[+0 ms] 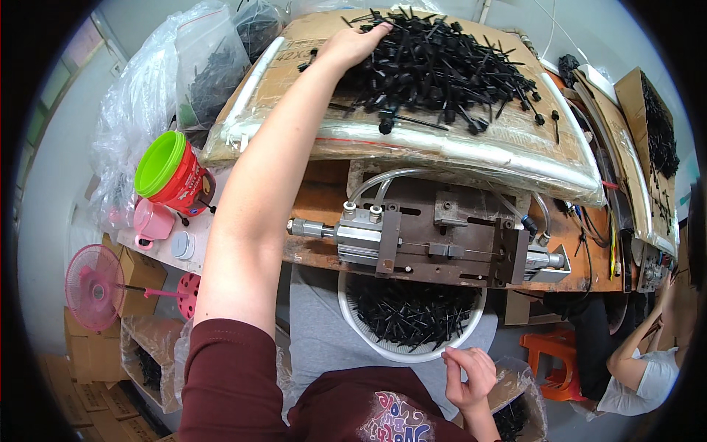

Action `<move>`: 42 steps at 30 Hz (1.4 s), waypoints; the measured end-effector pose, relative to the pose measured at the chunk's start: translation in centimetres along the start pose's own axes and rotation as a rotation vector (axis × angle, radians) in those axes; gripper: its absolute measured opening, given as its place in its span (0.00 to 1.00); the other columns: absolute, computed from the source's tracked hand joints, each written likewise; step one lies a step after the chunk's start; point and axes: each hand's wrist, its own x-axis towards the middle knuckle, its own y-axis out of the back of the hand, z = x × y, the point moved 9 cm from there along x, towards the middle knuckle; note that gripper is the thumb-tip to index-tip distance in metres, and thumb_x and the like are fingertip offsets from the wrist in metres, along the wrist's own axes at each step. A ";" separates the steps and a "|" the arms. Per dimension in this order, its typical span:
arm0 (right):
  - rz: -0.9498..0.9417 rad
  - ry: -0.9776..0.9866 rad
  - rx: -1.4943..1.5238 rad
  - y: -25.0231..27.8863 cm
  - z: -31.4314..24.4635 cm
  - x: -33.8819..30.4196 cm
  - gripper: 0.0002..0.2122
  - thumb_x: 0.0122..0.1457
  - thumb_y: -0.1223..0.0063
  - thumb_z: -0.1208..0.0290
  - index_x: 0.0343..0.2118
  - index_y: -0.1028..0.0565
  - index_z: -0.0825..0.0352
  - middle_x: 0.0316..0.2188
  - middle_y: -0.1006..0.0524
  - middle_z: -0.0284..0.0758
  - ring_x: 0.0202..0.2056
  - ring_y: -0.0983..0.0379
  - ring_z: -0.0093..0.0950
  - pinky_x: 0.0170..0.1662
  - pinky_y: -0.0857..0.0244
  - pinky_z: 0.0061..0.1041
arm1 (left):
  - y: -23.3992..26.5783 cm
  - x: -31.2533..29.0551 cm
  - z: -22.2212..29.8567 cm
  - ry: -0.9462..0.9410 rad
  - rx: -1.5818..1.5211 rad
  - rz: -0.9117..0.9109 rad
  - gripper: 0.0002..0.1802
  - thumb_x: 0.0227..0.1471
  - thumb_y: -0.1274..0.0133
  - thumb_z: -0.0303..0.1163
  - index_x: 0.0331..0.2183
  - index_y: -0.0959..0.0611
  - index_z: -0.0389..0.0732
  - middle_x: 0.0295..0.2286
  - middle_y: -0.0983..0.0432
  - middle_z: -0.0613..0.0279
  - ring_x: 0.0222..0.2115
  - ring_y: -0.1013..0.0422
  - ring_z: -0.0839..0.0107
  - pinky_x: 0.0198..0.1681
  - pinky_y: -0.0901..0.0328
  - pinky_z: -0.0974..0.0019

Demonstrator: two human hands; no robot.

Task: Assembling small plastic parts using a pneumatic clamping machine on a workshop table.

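Note:
My left hand (357,46) reaches far forward to the left side of a heap of black plastic cable ties (434,70) with round heads. Its thumb shows against the heap, while the other fingers are largely hidden. The heap lies on a cardboard-covered board (294,110) wrapped in clear plastic. Close to my body, my right hand (471,376) is raised with its fingers curled in, and no object shows in it. It is beside the near right rim of a white round basket (412,356) holding many more black ties (409,313). Beyond the basket sits a metal clamping fixture (442,243) with air cylinders.
A red bucket with a green rim (173,173), a pink cup (152,221) and a pink fan (96,287) are at the left. Clear plastic bags (147,103) stand behind them. An orange stool (552,365) and another person (637,376) are at the right.

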 end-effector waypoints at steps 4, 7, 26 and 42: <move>-0.013 0.152 0.027 0.4 -2.4 3.0 0.13 0.44 0.42 0.88 0.35 0.23 0.71 0.21 0.22 0.35 0.21 0.26 0.29 0.26 0.33 0.24 | -1.9 0.2 1.4 -0.016 0.025 -0.002 0.51 0.46 0.59 0.75 0.47 0.19 0.35 0.49 0.26 0.43 0.53 0.31 0.52 0.55 0.37 0.55; -0.012 0.218 0.049 1.1 -3.2 5.1 0.14 0.43 0.41 0.89 0.36 0.23 0.71 0.22 0.23 0.34 0.21 0.25 0.28 0.26 0.32 0.24 | -2.4 2.0 0.9 -0.039 0.041 -0.025 0.52 0.46 0.59 0.75 0.47 0.20 0.32 0.50 0.27 0.40 0.54 0.31 0.51 0.56 0.38 0.55; 0.114 0.313 -0.550 0.3 3.9 29.6 0.20 0.44 0.35 0.69 0.42 0.25 0.63 0.42 0.25 0.38 0.47 0.31 0.39 0.50 0.37 0.35 | 4.4 -29.8 13.3 -0.869 -0.131 0.142 0.18 0.46 0.38 0.35 0.41 0.20 0.41 0.40 0.23 0.59 0.45 0.29 0.62 0.56 0.42 0.51; 0.038 0.183 -0.577 -0.4 9.9 31.4 0.20 0.52 0.48 0.75 0.49 0.31 0.69 0.46 0.27 0.43 0.48 0.29 0.44 0.50 0.35 0.36 | -1.9 -38.4 10.3 -0.777 -0.580 0.033 0.20 0.52 0.45 0.31 0.47 0.24 0.36 0.41 0.27 0.56 0.45 0.31 0.60 0.60 0.46 0.46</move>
